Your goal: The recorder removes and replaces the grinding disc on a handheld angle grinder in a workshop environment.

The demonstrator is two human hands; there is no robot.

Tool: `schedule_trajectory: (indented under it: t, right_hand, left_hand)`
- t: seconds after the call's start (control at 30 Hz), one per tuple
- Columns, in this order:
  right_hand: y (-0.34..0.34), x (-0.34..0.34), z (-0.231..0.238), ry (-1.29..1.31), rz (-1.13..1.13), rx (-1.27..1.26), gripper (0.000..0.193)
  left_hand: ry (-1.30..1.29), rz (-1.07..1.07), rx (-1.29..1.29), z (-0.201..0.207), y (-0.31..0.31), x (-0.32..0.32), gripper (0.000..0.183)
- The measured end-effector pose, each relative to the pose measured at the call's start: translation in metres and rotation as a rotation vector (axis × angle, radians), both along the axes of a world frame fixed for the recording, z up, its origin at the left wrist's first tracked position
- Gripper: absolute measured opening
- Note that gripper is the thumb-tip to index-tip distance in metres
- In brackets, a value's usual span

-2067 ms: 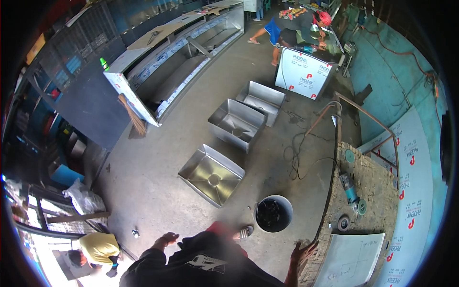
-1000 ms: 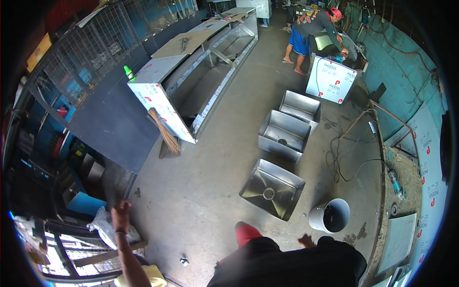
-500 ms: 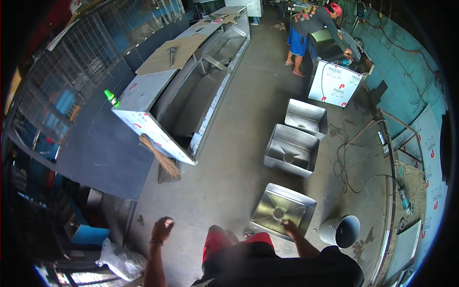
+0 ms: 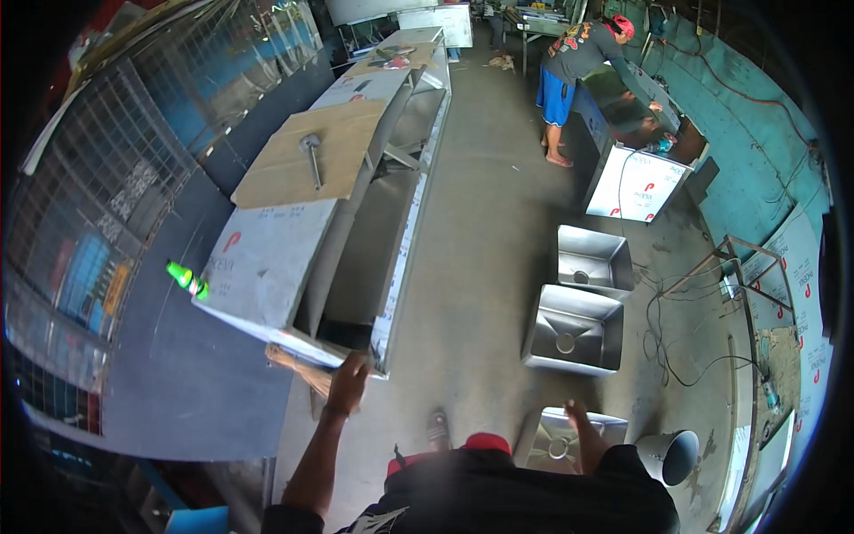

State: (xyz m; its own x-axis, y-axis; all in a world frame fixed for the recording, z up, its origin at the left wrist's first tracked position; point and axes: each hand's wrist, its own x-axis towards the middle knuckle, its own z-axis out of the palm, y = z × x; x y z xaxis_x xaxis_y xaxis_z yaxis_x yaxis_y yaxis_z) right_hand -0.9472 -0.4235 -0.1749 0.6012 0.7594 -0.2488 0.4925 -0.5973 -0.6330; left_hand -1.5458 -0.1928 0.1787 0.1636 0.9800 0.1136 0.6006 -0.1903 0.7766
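Note:
My left hand (image 4: pixel 350 384) is raised beside the near end of a long stainless steel counter frame (image 4: pixel 258 258), its back toward me. Its fingers are partly hidden, and I cannot tell whether they touch the frame's corner. Just behind that hand, a straw broom (image 4: pixel 302 367) leans at the frame's end. My right hand (image 4: pixel 576 415) hangs with loosely bent fingers and nothing visible in it. Under it on the floor lies the nearest steel sink basin (image 4: pixel 544 445), partly covered by my arm. Two more basins, a middle one (image 4: pixel 574 325) and a far one (image 4: pixel 594 260), stand beyond.
A green bottle (image 4: pixel 188 279) and a metal tool (image 4: pixel 312 160) lie on the counter. A white bucket (image 4: pixel 669 457) is right of my basin. Cables (image 4: pixel 658 338) trail along the right side. Farther off, a co-worker (image 4: pixel 578 62) bends over a steel cabinet (image 4: pixel 636 182) with a power tool.
I have moved forward and left, nearer the counter frame. My left hand has gone up beside its end. The basins now sit lower and farther right in view.

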Motion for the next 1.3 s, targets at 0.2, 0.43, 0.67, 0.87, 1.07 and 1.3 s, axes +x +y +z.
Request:
schedule_trajectory:
  t: [0.2,0.43,0.67,0.87,1.07,1.3]
  right_hand:
    - [-0.055,-0.152,0.075,0.663,-0.044,-0.515,0.026]
    - [0.036,-0.189,0.063,0.826,-0.11,-0.602,0.028]
    - [0.28,-0.081,0.09,1.423,-0.226,0.117,0.03]
    - [0.591,0.092,0.111,0.638,-0.18,0.463,0.03]
    - [0.63,0.138,0.088,0.11,-0.237,0.045,0.031]
    - [0.747,-0.027,0.079,0.317,-0.471,-0.492,0.029]
  left_hand:
    - [-0.208,-0.259,0.017,0.09,0.224,0.081,0.016]
    - [-0.456,-0.286,-0.108,0.092,0.504,0.163,0.014]
    - [-0.398,-0.051,-0.22,0.087,0.761,0.182,0.017]
    - [-0.044,0.141,0.279,0.095,1.023,0.109,0.015]
    - [0.334,0.363,0.374,0.119,1.287,0.12,0.02]
    - [0.503,0.454,0.244,0.097,1.532,0.123,0.025]
